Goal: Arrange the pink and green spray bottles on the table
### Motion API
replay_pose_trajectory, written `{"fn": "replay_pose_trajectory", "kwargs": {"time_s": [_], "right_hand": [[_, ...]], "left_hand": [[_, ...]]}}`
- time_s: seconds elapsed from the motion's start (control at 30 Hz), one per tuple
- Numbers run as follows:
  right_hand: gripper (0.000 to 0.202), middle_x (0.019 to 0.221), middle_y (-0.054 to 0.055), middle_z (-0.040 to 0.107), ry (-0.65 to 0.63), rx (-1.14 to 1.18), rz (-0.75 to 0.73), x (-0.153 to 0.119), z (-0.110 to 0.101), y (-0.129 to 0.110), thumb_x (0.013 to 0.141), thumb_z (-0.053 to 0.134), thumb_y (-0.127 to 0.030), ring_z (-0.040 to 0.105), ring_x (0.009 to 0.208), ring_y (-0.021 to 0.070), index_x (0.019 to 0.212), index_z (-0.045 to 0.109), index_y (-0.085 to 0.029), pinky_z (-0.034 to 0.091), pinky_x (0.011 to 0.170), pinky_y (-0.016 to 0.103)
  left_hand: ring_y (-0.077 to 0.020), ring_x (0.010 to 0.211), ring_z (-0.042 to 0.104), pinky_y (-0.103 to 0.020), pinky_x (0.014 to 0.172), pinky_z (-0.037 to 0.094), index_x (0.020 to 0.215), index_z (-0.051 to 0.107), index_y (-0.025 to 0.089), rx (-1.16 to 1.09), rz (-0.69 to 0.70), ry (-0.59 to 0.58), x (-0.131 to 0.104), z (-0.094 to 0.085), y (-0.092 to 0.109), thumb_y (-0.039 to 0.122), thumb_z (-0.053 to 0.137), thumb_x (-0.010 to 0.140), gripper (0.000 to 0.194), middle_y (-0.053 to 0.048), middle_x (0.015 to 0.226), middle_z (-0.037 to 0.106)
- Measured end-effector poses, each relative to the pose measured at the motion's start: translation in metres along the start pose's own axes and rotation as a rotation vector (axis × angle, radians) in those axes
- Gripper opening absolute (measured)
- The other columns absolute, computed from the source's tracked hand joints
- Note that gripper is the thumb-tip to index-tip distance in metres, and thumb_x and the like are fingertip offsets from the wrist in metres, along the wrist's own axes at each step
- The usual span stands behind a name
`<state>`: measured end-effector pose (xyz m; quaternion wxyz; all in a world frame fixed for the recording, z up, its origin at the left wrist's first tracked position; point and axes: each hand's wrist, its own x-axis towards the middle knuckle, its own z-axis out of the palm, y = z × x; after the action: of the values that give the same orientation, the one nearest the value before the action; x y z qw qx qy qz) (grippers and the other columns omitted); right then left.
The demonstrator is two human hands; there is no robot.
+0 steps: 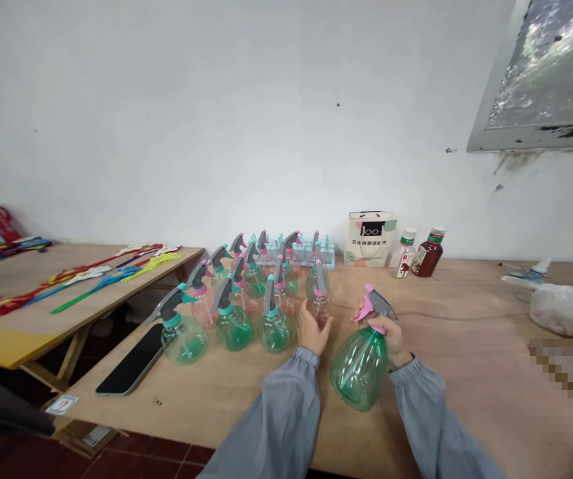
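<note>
My right hand [390, 338] is closed around the neck of a green see-through spray bottle [359, 376] with a pink and grey trigger head. That bottle is tilted, its body hanging toward the lower left above the table. My left hand [313, 330] curls around the near side of a pink see-through spray bottle [321, 307], which stands at the right front of a group. Left of it, rows of green and pink spray bottles stand close together, with a green bottle [275, 330] nearest my left hand. Several at the back are partly hidden.
A phone [131, 359] lies at the table's left edge. Light-blue racks [329, 256], a paper bag [369, 239] and two labelled bottles [428, 253] stand by the wall. A plastic bag [563, 309] sits far right. Colourful strips [91, 273] cover the left table.
</note>
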<state>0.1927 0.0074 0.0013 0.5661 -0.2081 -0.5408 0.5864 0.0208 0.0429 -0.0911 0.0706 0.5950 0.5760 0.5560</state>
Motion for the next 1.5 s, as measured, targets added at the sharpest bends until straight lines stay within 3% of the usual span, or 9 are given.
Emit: {"fn": "replay_pose_trajectory", "kwargs": {"time_s": [0.17,0.37,0.53,0.7,0.87,1.07,1.3,1.5], "right_hand": [[0.023,0.081,0.004,0.071,-0.107,0.068,0.132,0.0,0.003,0.011,0.058,0.06,-0.031,0.066,0.087,0.0256,0.08,0.065,-0.023,0.05,0.079,0.037],[0.017,0.08,0.002,0.071,0.057,0.062,0.043,0.003,0.004,0.017,0.059,0.064,-0.029,0.065,0.078,0.0204,0.075,0.065,-0.024,0.05,0.071,0.031],[0.021,0.085,0.003,0.072,-0.014,0.099,0.17,0.004,0.001,0.02,0.06,0.066,-0.032,0.068,0.089,0.0245,0.079,0.065,-0.024,0.052,0.076,0.035],[0.019,0.086,0.003,0.073,0.077,0.091,0.052,0.005,-0.003,0.018,0.059,0.065,-0.031,0.067,0.096,0.0263,0.077,0.065,-0.025,0.053,0.081,0.036],[0.029,0.089,0.004,0.073,0.013,0.116,0.121,0.005,-0.003,0.016,0.06,0.064,-0.029,0.067,0.103,0.0281,0.088,0.066,-0.025,0.051,0.09,0.041],[0.018,0.075,0.001,0.068,0.124,0.062,-0.016,0.005,-0.01,0.018,0.059,0.063,-0.029,0.067,0.082,0.0236,0.076,0.066,-0.025,0.051,0.087,0.038],[0.018,0.083,0.003,0.071,0.088,-0.007,0.095,0.004,-0.006,0.014,0.063,0.067,-0.034,0.066,0.094,0.0259,0.079,0.066,-0.025,0.05,0.084,0.037],[0.013,0.082,0.001,0.07,0.202,-0.094,-0.116,0.006,-0.012,0.012,0.065,0.068,-0.033,0.065,0.094,0.0239,0.075,0.068,-0.026,0.046,0.094,0.037]], "left_hand": [[-0.0359,0.138,0.04,-0.053,0.111,0.035,0.142,0.025,0.009,-0.014,0.011,-0.005,0.0,0.002,-0.001,0.042,0.066,0.076,0.084,-0.026,0.141,0.042],[-0.0359,0.137,0.04,-0.053,0.112,0.034,0.142,0.025,0.01,-0.038,-0.009,-0.017,0.0,0.001,-0.003,0.043,0.066,0.076,0.085,-0.026,0.141,0.043],[-0.0355,0.137,0.04,-0.052,0.111,0.035,0.141,0.026,0.009,-0.034,-0.012,-0.024,0.001,0.0,-0.001,0.041,0.066,0.075,0.084,-0.025,0.14,0.044],[-0.035,0.139,0.039,-0.052,0.112,0.034,0.142,0.026,0.009,0.006,-0.027,-0.041,0.001,-0.003,0.005,0.043,0.064,0.076,0.083,-0.025,0.141,0.043],[-0.0359,0.14,0.037,-0.052,0.112,0.033,0.143,0.027,0.007,0.065,-0.034,-0.058,0.0,-0.005,0.009,0.045,0.062,0.077,0.083,-0.027,0.143,0.042],[-0.0357,0.14,0.038,-0.053,0.112,0.034,0.142,0.027,0.007,0.052,-0.018,-0.047,0.0,-0.004,0.007,0.045,0.061,0.078,0.082,-0.027,0.143,0.043],[-0.0352,0.14,0.038,-0.052,0.112,0.033,0.142,0.027,0.008,0.035,-0.014,-0.046,0.0,-0.003,0.006,0.043,0.064,0.077,0.083,-0.026,0.143,0.042],[-0.0361,0.139,0.039,-0.053,0.112,0.034,0.143,0.027,0.007,0.041,-0.024,-0.062,0.0,-0.004,0.008,0.044,0.064,0.078,0.084,-0.027,0.143,0.042]]}}
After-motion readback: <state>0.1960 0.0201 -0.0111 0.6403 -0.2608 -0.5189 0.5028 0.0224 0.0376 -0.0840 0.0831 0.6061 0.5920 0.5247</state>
